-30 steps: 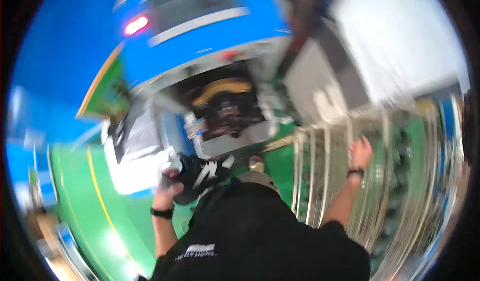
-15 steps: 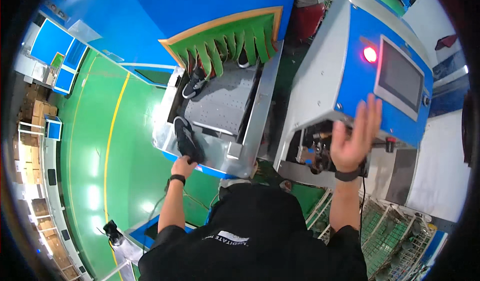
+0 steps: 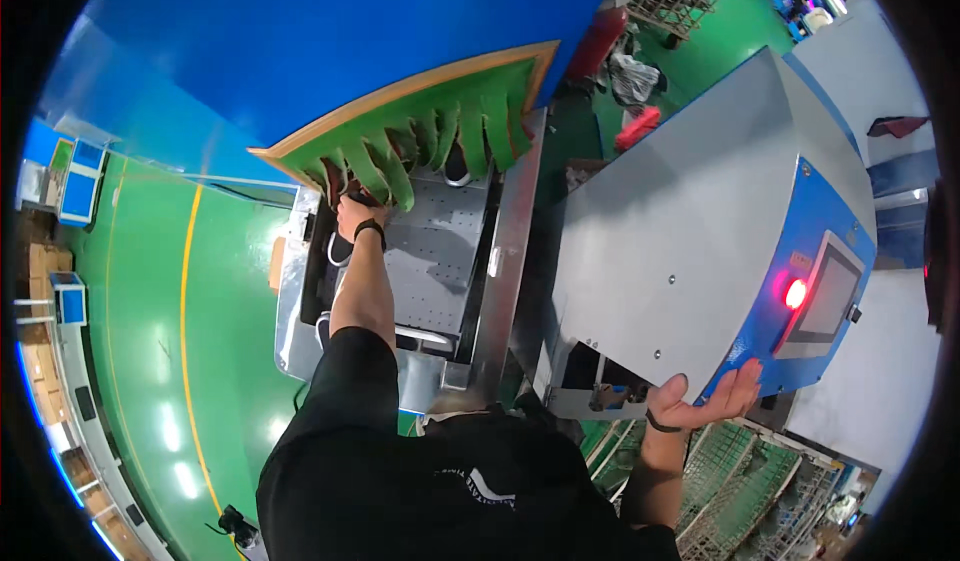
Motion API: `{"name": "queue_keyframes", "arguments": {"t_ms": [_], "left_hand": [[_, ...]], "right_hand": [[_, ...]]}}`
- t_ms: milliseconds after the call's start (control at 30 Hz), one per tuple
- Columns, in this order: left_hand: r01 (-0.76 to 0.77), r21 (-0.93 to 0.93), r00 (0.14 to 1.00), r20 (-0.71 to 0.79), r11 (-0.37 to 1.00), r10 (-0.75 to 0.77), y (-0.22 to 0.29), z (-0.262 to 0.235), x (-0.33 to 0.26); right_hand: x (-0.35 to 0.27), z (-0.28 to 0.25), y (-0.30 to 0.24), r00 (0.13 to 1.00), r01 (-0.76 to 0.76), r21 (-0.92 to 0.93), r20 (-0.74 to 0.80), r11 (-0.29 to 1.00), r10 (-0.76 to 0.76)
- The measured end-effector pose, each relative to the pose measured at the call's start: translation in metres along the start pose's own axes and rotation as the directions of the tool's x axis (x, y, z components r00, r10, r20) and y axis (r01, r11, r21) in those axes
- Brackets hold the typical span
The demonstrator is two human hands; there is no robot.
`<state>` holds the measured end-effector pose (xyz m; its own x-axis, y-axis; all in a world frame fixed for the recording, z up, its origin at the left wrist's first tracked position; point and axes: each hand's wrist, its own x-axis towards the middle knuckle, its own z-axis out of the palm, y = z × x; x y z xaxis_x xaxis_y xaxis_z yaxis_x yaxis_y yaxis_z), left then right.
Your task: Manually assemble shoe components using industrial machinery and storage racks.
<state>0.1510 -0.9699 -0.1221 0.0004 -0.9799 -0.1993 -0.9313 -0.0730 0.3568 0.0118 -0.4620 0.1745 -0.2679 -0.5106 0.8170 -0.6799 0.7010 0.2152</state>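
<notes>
My left hand (image 3: pixel 357 216) reaches across the metal conveyor bed (image 3: pixel 430 271) and closes on the collar of a black shoe (image 3: pixel 340 250). That shoe has a pale sole edge and lies at the bed's left side, partly hidden by my hand and forearm. A second shoe (image 3: pixel 322 329) peeks out beside my upper arm, mostly covered. Under the green strip curtain (image 3: pixel 440 136), the toe of another dark shoe (image 3: pixel 457 169) shows. My right hand (image 3: pixel 705 397) is open with its fingers spread, at the lower edge of the grey and blue machine (image 3: pixel 660 271); contact is unclear.
A red light (image 3: pixel 795 293) glows beside the machine's screen (image 3: pixel 832 286). The tall blue housing (image 3: pixel 380 31) rises behind the curtain. Wire racks (image 3: pixel 740 481) stand at the lower right, and a wheeled cart (image 3: pixel 675 1) is farther back. Green floor (image 3: pixel 140 311) lies to the left.
My left hand has left the nearer shoe and moved forward to the one by the curtain. My right hand has lowered from beside the screen to the machine's lower edge. The view has shifted.
</notes>
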Motion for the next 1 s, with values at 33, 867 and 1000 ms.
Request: {"name": "queue_keyframes", "arguments": {"t_ms": [33,867,1000], "left_hand": [[0.003,0.027,0.999,-0.039,1.000,-0.002,0.012,-0.002,-0.011],[-0.319,-0.690,-0.035,0.694,0.649,0.720,-0.009,-0.178,-0.480],[-0.139,-0.680,-0.114,0.733,0.720,0.670,-0.025,-0.133,-0.552]], "right_hand": [[0.001,-0.003,0.001,1.000,-0.005,-0.020,0.004,1.000,0.005],[-0.146,-0.126,0.052,0.009,-0.568,-0.311,0.923,-0.762,-0.384],[-0.272,-0.125,0.089,-0.076,-0.373,-0.304,0.952,-0.877,-0.297]]}}
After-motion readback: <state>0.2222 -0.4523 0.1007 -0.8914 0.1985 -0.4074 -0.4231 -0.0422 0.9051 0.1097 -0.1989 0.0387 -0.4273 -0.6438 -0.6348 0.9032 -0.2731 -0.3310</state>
